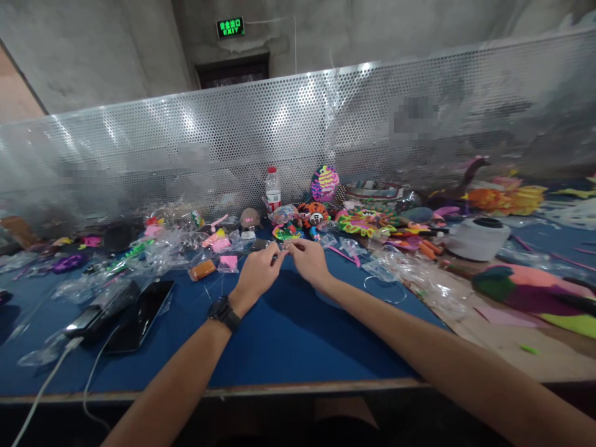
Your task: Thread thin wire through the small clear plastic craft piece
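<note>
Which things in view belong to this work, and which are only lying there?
Belong to the work: whatever the left hand and right hand pinch, too small to identify.

Apparently just lying about: black phone, red-capped bottle, orange packet.

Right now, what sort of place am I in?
It looks like a craft workshop or studio, though I can't be sure. The blue tabletop is strewn with clear plastic wrappers and colorful handmade-looking pieces, including a round patterned disc, and a green EXIT sign suggests a public or work building.
</note>
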`<action>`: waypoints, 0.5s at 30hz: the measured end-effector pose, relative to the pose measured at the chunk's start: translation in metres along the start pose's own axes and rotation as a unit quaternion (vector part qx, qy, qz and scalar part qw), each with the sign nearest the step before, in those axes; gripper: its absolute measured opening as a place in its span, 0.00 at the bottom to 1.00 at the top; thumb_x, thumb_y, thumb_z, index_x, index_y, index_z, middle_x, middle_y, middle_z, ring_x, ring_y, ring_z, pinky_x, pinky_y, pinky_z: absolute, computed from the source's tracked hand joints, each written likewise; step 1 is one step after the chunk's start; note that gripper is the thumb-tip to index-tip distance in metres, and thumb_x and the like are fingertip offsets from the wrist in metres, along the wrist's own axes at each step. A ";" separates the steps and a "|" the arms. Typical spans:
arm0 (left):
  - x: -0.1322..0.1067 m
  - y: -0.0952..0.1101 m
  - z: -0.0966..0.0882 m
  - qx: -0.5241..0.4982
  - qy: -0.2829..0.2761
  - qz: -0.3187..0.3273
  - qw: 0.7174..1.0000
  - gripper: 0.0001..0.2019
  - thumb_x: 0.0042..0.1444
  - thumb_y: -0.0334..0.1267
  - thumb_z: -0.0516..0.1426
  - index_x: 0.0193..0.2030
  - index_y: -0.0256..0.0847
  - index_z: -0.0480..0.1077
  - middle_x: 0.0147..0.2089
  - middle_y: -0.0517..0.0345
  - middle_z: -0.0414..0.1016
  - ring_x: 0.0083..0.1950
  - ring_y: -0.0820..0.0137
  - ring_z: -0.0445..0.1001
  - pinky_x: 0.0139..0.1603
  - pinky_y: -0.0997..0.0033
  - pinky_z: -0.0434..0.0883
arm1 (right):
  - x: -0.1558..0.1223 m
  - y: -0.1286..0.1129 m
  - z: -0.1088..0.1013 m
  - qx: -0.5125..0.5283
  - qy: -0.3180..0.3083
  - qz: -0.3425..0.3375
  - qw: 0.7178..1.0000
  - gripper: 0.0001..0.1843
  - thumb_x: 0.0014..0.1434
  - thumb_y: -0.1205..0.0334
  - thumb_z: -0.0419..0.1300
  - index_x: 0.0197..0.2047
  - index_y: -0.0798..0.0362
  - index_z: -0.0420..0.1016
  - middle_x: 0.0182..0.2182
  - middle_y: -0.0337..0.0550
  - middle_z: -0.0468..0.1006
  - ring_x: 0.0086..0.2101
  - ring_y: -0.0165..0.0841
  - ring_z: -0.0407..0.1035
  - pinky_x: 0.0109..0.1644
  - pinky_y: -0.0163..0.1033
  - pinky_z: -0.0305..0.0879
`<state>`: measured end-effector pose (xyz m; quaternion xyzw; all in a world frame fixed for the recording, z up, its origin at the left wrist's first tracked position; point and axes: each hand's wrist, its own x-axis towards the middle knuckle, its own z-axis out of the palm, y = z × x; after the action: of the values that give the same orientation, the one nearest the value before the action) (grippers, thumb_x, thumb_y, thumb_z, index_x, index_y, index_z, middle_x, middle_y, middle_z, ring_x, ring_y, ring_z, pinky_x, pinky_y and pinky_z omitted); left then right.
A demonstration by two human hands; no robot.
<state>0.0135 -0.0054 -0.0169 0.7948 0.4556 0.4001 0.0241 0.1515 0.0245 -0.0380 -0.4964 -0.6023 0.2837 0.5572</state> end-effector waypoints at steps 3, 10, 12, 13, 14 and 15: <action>0.002 -0.004 -0.004 -0.055 0.039 -0.037 0.997 0.12 0.60 0.44 0.55 0.28 0.43 0.63 0.24 0.61 0.71 0.26 0.70 0.72 0.31 0.72 0.65 | 0.003 -0.003 -0.002 0.003 -0.016 -0.018 1.000 0.16 0.54 0.53 0.54 0.32 0.53 0.80 0.30 0.44 0.80 0.32 0.36 0.71 0.38 0.39 0.63; 0.005 -0.014 -0.005 -0.236 0.046 -0.142 0.960 0.16 0.55 0.51 0.57 0.27 0.43 0.60 0.28 0.58 0.76 0.26 0.67 0.76 0.27 0.68 0.73 | 0.009 0.009 0.002 0.067 -0.084 0.008 0.994 0.20 0.52 0.46 0.56 0.30 0.54 0.79 0.22 0.38 0.72 0.25 0.31 0.63 0.31 0.36 0.60; 0.005 -0.015 -0.005 -0.248 0.044 -0.147 0.957 0.16 0.54 0.51 0.58 0.27 0.43 0.60 0.27 0.58 0.76 0.26 0.67 0.76 0.28 0.66 0.74 | 0.010 0.011 0.004 0.083 -0.089 0.020 0.992 0.20 0.52 0.46 0.57 0.30 0.55 0.78 0.19 0.36 0.67 0.23 0.29 0.59 0.29 0.35 0.57; 0.005 -0.015 -0.005 -0.253 0.044 -0.149 0.955 0.16 0.54 0.51 0.58 0.27 0.43 0.59 0.27 0.58 0.76 0.26 0.67 0.76 0.28 0.66 0.74 | 0.010 0.012 0.005 0.089 -0.089 0.021 0.992 0.20 0.52 0.46 0.57 0.30 0.55 0.78 0.19 0.35 0.66 0.22 0.28 0.58 0.28 0.35 0.56; 0.005 -0.015 -0.005 -0.258 0.044 -0.152 0.953 0.17 0.54 0.51 0.58 0.27 0.43 0.59 0.27 0.58 0.76 0.26 0.67 0.77 0.28 0.66 0.74 | 0.009 0.012 0.005 0.093 -0.088 0.022 0.991 0.19 0.52 0.46 0.57 0.30 0.55 0.78 0.19 0.35 0.66 0.22 0.28 0.57 0.28 0.35 0.56; 0.005 -0.015 -0.005 -0.263 0.044 -0.156 0.951 0.17 0.54 0.51 0.58 0.27 0.43 0.59 0.28 0.58 0.76 0.26 0.67 0.77 0.28 0.66 0.74 | 0.009 0.012 0.005 0.096 -0.088 0.024 0.991 0.19 0.52 0.46 0.57 0.30 0.55 0.78 0.19 0.35 0.66 0.22 0.28 0.57 0.28 0.35 0.55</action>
<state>0.0011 0.0054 -0.0160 0.6612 0.4531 0.5314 0.2741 0.1510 0.0383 -0.0462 -0.4281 -0.6071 0.3957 0.5399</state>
